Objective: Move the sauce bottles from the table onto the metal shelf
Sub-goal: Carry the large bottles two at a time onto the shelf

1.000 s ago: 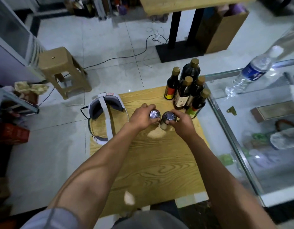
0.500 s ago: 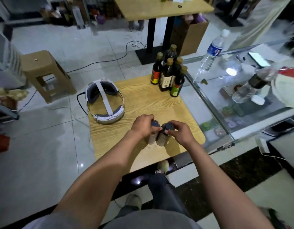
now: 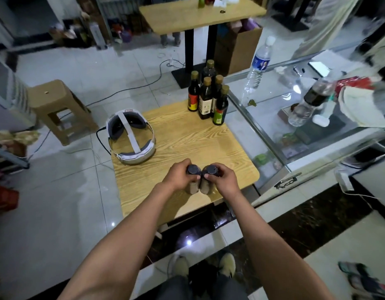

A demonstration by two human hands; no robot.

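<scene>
Two small jars with dark lids are held side by side over the near edge of the wooden table (image 3: pixel 182 135). My left hand (image 3: pixel 179 176) grips the left jar (image 3: pixel 192 185) by its top. My right hand (image 3: pixel 223 179) grips the right jar (image 3: pixel 207 187) the same way. Several dark sauce bottles (image 3: pixel 207 98) with gold caps stand clustered at the table's far right corner, well beyond both hands. No metal shelf is clearly in view.
A white headset (image 3: pixel 131 137) lies on the table's left side. A glass display counter (image 3: pixel 295 118) with plastic water bottles (image 3: pixel 257 66) runs along the right. A tan plastic stool (image 3: pixel 57 107) stands on the tiled floor at left. Another wooden table (image 3: pixel 200 14) stands behind.
Both hands, each holding a jar, have drawn back from the table's middle to its near edge. The view has pulled back and risen, so the sauce bottles look farther away.
</scene>
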